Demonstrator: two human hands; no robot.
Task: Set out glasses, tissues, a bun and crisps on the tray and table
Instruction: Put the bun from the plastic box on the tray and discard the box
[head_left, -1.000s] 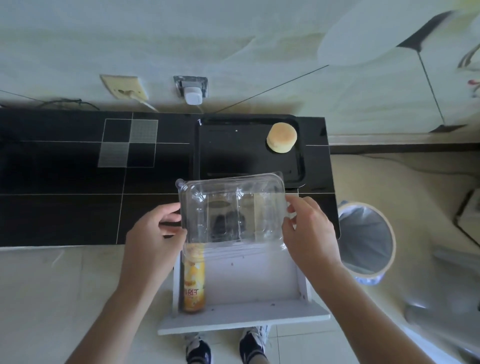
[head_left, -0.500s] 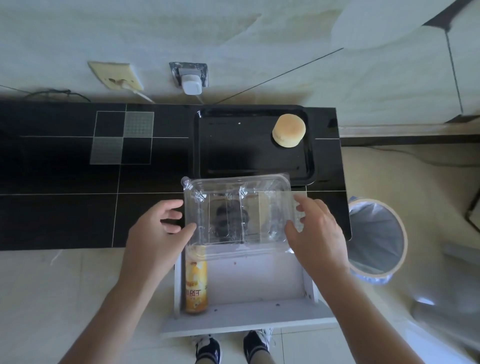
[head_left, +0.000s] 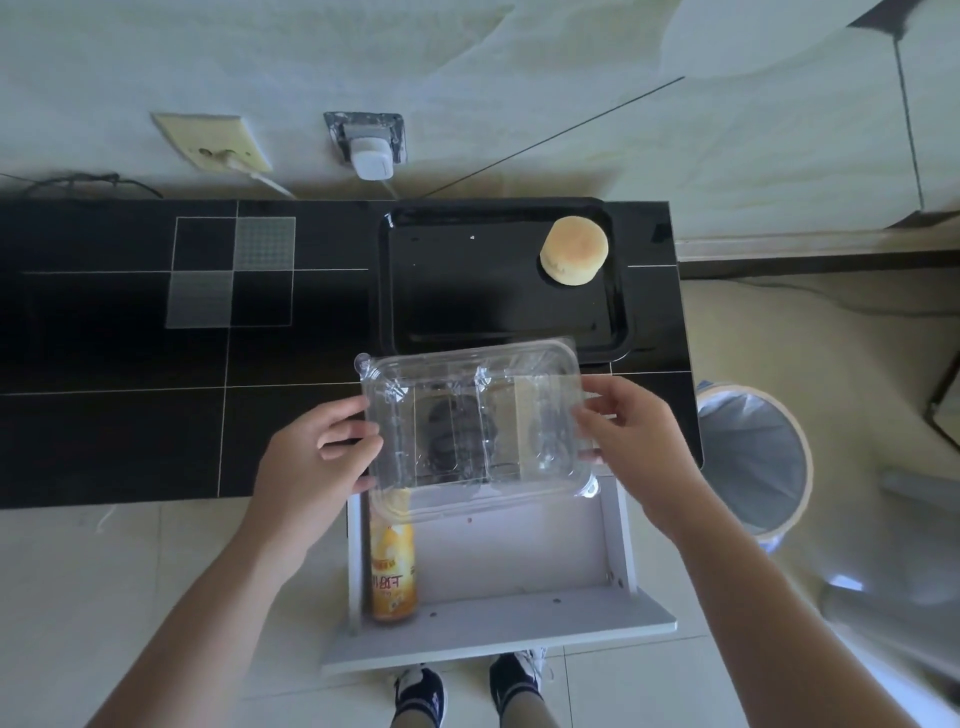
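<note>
Taking the open white drawer (head_left: 524, 551) as the fixed mark, the left hand (head_left: 317, 457) sat just above its left front corner, fingers and thumb curled onto the left short edge of a clear plastic clamshell box (head_left: 475, 426). The box hung over the drawer's back edge and the near strip of the black table (head_left: 156, 338), its long axis running left to right, level or nearly so; it looked empty. Directly beneath the box's left end, against the drawer's left wall, lay the orange crisps can (head_left: 393, 571), its long axis running front to back, at right angles to the box, its top end hidden under the plastic. That put the can closest to the left hand, just below and toward the body from it, so that hand seemed better placed to lift it, once the box was set down or passed off. The right hand (head_left: 628, 441) pinched the box's right short edge, above the drawer's right wall and well apart from the can. Beyond the drawer, on the table, stood the black tray (head_left: 467, 312), and the bun (head_left: 574, 251) already rested in its far right corner. No glasses or tissues could be seen.
</note>
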